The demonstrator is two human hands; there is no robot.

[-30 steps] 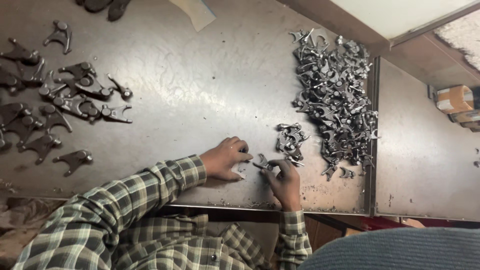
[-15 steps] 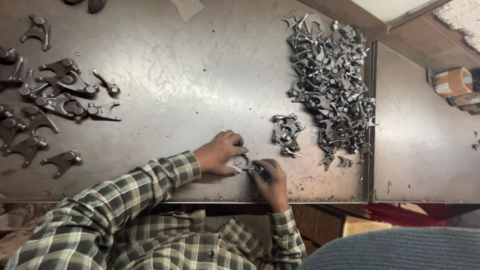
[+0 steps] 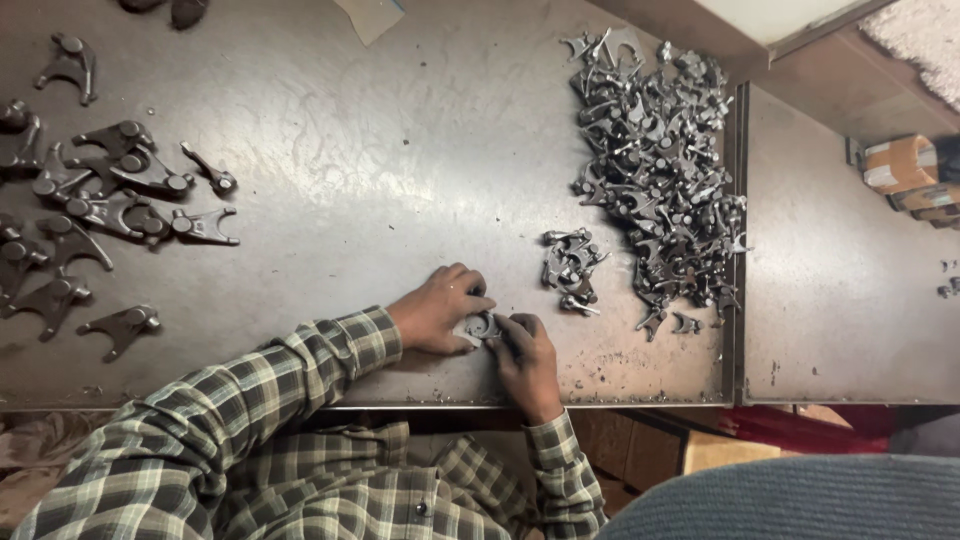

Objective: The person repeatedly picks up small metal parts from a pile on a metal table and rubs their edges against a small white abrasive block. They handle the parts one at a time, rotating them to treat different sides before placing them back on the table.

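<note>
Both hands meet at table's near edge: left hand (image 3: 437, 308) & right hand (image 3: 525, 352) pinch one small grey metal part (image 3: 481, 325) betw. fingertips. Just beyond, small cluster (image 3: 570, 270), then big pile (image 3: 655, 170) of like parts. Far right: orange-brown tape rolls (image 3: 900, 165).

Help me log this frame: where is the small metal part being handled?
In the head view, the small metal part lies near the table's front edge, pinched between left hand and right hand.

Dull grey cast-metal part (image 3: 481, 325), scuffed matt steel table (image 3: 400, 150), soft checked cloth sleeve (image 3: 300, 370).
</note>
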